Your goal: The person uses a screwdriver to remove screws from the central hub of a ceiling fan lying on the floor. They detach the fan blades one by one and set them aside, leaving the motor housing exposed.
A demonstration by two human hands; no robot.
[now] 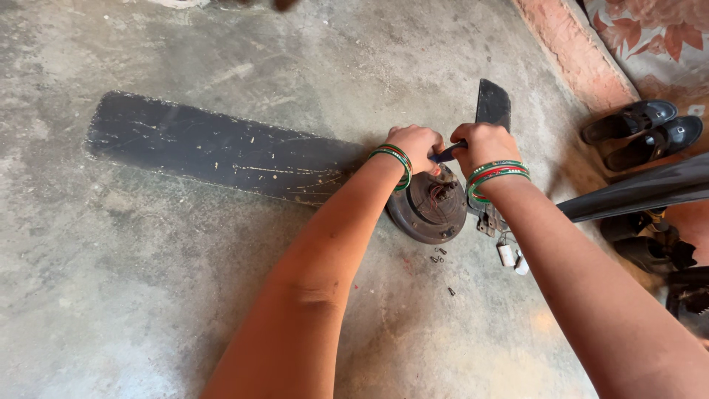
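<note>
Domestic setting, floor-level work area; bare grey concrete floor, scuffed and stained, fills most of the frame; a reddish plastered ledge runs along the upper right, with floral-patterned cloth beyond it; a pair of black sandals lies at the right edge; a dismantled ceiling fan rests at centre, small loose screws just beside it.
</note>
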